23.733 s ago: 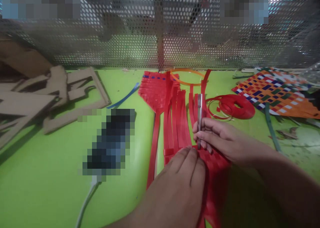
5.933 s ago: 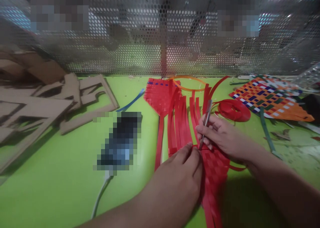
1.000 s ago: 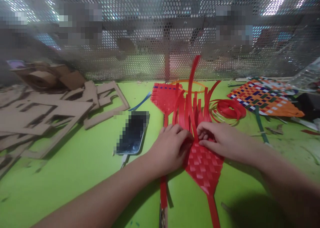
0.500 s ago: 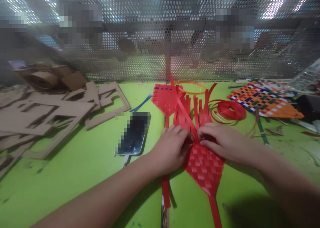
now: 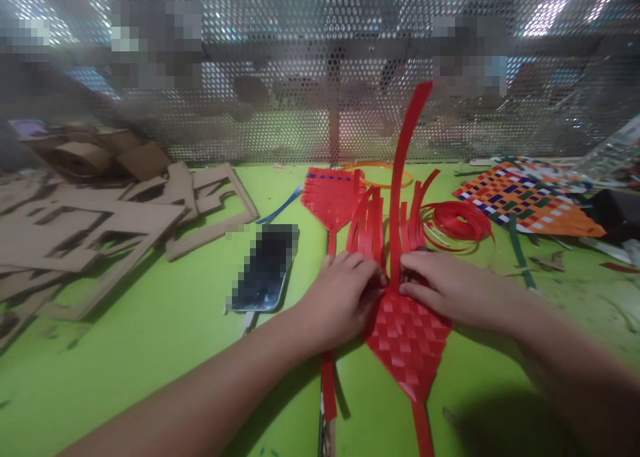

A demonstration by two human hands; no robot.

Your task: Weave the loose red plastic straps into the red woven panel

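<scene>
From where I stand, the woven red piece (image 5: 410,340) lies on the green table (image 5: 125,353) directly in front of the person, broad edge away from the body and pointed end towards it. A single red tail strip (image 5: 423,427) extends from the point. This orientation presumably puts the loose strips (image 5: 370,227) at the far edge, within reach of both hands.

Left hand (image 5: 343,297): set at the far left edge of the weave, fingers bent inward. The thumb is hidden; whether the fingertips are clamped on the edge cannot be told. The placement probably steadies the weave against sliding.

Right hand (image 5: 440,283): set opposite, beside the base of the tall red strip (image 5: 406,143). Thumb and forefinger are bent towards that base, with a dark gap behind their tips; a firm pinch cannot be confirmed. Working from both sides likely keeps the strip's base controlled while its long end stands free, overlapping the perforated screen (image 5: 280,133) in view.

Surroundings: a second woven red piece (image 5: 327,200) lies flat beyond the left hand, perhaps for comparison. The red coil (image 5: 463,220) sits beyond the right hand, presumably as nearby stock. The phone (image 5: 270,270), with its cable (image 5: 249,321) attached, lies left of the left hand. Cardboard pieces (image 5: 95,227) occupy the far left; a multicoloured weave (image 5: 530,197) lies at the far right, apart from the hands.
</scene>
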